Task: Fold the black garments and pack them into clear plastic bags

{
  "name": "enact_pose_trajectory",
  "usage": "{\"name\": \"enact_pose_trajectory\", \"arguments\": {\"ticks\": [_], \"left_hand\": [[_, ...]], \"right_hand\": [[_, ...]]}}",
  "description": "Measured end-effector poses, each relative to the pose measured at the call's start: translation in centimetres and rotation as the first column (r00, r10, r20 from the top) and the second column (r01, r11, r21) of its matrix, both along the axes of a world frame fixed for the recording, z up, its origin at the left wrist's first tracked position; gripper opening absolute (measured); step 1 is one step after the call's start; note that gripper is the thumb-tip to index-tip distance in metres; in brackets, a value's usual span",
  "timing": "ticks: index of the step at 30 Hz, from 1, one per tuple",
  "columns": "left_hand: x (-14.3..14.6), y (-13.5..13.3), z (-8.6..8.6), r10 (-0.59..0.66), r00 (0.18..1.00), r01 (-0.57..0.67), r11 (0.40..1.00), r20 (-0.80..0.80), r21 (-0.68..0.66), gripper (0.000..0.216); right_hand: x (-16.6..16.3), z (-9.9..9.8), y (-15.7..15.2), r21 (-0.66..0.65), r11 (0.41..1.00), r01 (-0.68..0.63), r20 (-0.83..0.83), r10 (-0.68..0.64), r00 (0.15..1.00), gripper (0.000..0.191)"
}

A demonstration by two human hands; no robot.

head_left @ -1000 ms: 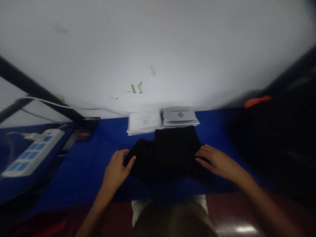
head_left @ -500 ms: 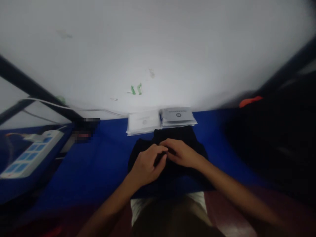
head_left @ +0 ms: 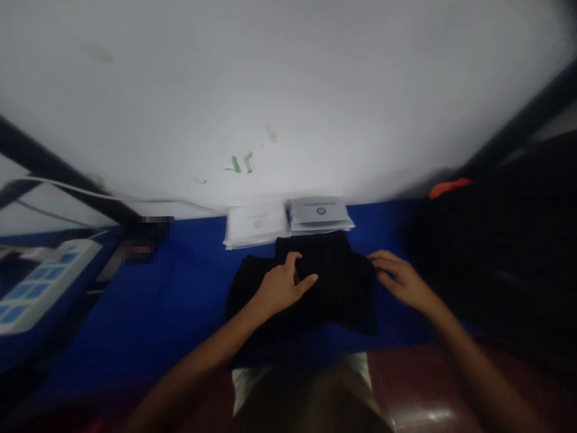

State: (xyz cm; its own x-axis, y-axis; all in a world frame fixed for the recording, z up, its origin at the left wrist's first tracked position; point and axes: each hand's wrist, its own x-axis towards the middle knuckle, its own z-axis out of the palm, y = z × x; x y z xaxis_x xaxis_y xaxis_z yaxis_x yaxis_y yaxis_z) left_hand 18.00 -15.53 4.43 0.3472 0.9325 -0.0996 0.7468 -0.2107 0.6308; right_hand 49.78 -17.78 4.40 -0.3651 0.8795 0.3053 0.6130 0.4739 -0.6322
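A black garment [head_left: 336, 282], apparently folded, lies on the blue tabletop in front of me. My left hand [head_left: 282, 285] rests on its middle, thumb and forefinger spread apart and the palm down. At the garment's right edge is my right hand [head_left: 401, 279], its thumb and fingers closed on the cloth there. The dark fabric hides its folds and its exact kind.
Behind the garment, against the white wall [head_left: 288, 90], lie a stack of white packets [head_left: 256, 224] and a stack of grey printed packets [head_left: 320, 211]. A power strip [head_left: 45, 285] is at left. A large dark mass [head_left: 505, 258] with an orange piece [head_left: 451, 187] stands at right.
My right hand has moved from beside my left hand out to the garment's right edge. My left hand has stayed on the cloth, its thumb and forefinger now wider apart.
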Motion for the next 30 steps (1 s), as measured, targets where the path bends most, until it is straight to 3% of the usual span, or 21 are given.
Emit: {"name": "enact_pose_trajectory", "arguments": {"ticks": [3, 7, 9, 12, 15, 18, 23, 26, 30], "left_hand": [[1.2, -0.2, -0.4, -0.038, 0.999, 0.038, 0.999, 0.010, -0.006, 0.066], [2.0, -0.4, -0.3, -0.128, 0.972, 0.101, 0.985, 0.195, 0.143, 0.057], [2.3, -0.4, 0.1, -0.156, 0.947, 0.098, 0.973, 0.280, 0.211, 0.054], [2.5, -0.5, 0.4, -0.057, 0.956, 0.009, 0.986, 0.288, 0.166, 0.055], [2.0, -0.7, 0.1, 0.059, 0.978, -0.066, 0.997, 0.199, 0.033, 0.064], [1.4, -1.0, -0.6, 0.035, 0.979, -0.018, 0.996, 0.202, -0.083, 0.072], [2.1, -0.8, -1.5, 0.029, 0.978, 0.001, 0.990, 0.208, -0.144, 0.084], [2.9, -0.6, -1.5, -0.003, 0.944, 0.028, 0.997, 0.330, -0.073, 0.074], [3.4, -0.9, 0.3, -0.126, 0.777, 0.085, 0.992, 0.617, 0.095, 0.067]], "right_hand": [[0.4, -0.5, 0.3, 0.042, 0.996, 0.085, 0.027, -0.086, 0.996, 0.019], [-1.3, 2.0, 1.3, 0.179, 0.963, 0.200, 0.029, -0.208, 0.978, 0.018], [-3.0, 3.9, 2.1, 0.178, 0.977, 0.119, 0.067, -0.132, 0.989, 0.024], [-5.7, 5.4, 3.9, 0.025, 0.993, -0.118, 0.141, 0.113, 0.984, 0.038], [-7.2, 4.6, 6.0, -0.138, 0.956, -0.258, 0.178, 0.281, 0.943, 0.042], [-7.7, 2.4, 7.3, -0.240, 0.928, -0.284, 0.170, 0.329, 0.929, 0.041], [-8.9, -0.5, 6.3, -0.141, 0.967, -0.212, 0.069, 0.223, 0.972, 0.035], [-9.0, -0.1, 5.6, -0.081, 0.981, -0.177, 0.026, 0.179, 0.983, 0.035], [-7.3, 2.8, 6.1, -0.145, 0.953, -0.265, -0.073, 0.257, 0.964, 0.057]]}}
